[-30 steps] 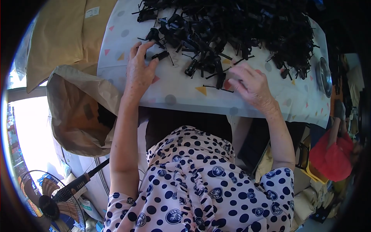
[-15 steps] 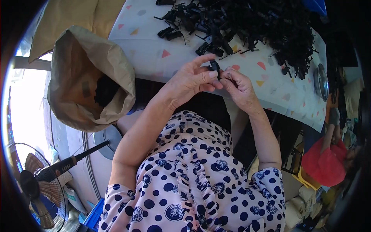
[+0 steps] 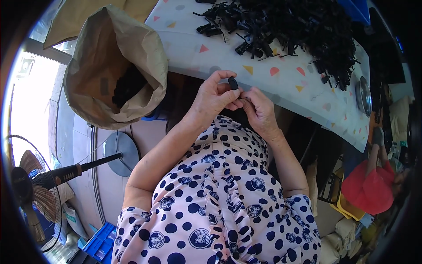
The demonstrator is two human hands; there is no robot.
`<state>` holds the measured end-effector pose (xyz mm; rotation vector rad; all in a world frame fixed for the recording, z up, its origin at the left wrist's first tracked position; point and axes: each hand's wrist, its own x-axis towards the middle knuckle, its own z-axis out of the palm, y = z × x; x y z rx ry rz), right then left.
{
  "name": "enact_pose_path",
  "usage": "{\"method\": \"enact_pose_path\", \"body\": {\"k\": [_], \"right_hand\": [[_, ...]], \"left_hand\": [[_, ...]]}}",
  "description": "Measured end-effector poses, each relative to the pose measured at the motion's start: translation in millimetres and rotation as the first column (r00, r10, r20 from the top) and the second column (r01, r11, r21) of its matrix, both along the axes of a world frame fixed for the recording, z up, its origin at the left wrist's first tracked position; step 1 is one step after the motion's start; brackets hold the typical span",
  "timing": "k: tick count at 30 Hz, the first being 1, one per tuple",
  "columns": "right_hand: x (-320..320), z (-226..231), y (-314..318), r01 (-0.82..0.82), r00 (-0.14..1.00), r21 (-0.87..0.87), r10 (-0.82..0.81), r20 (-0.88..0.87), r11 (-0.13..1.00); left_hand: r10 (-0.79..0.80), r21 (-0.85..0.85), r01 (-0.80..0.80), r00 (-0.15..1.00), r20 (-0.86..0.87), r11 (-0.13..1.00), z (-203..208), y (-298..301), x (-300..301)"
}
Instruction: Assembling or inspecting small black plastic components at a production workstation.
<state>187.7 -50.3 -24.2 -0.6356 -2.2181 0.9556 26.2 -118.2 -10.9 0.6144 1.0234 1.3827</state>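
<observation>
Between the thumb and fingers of my left hand (image 3: 215, 94) is a small black plastic part (image 3: 232, 82), held up at the table's near edge. My right hand (image 3: 260, 110) meets it from the right, thumb and forefinger pinched together at the part's lower end. What that pinch holds is too small to make out. Beyond my hands, a big heap of similar black plastic parts (image 3: 290, 31) covers the far side of the table, with several loose ones at its left edge.
A patterned cloth (image 3: 184, 46) covers the table. An open brown paper sack (image 3: 151, 94) with black pieces inside stands to the left. A metal bowl (image 3: 364, 97) sits at the table's right edge. A fan (image 3: 33, 182) is at lower left; a person in red (image 3: 368, 187) is at right.
Both hands have drawn back slightly toward my body, still together around the black part. The view has shifted, so the sack and table appear moved.
</observation>
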Motion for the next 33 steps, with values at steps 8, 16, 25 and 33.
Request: {"method": "enact_pose_path", "body": {"k": [8, 16, 25, 33], "right_hand": [[-13.6, 17.2, -23.9, 0.041, 0.998, -0.310, -0.052, -0.028, 0.950], [-32.7, 7.6, -28.9, -0.016, 1.000, -0.489, 0.014, -0.007, 0.872], [-36.2, 4.3, -32.4, 0.005, 1.000, -0.519, 0.002, 0.013, 0.855], [-41.8, -13.5, -30.6, 0.041, 0.998, -0.530, -0.058, -0.014, 0.847]], "left_hand": [[0.072, 0.068, -0.059, 0.976, -0.203, 0.996, -6.8, -20.7, -4.6], [0.103, 0.127, -0.039, 0.830, -0.548, 0.991, -13.9, -26.2, -9.4], [0.049, 0.066, -0.007, 0.749, -0.661, 0.998, -15.1, -26.9, -11.1], [0.180, 0.191, -0.005, 0.364, -0.914, 0.982, -15.0, -22.9, -5.9]]}}
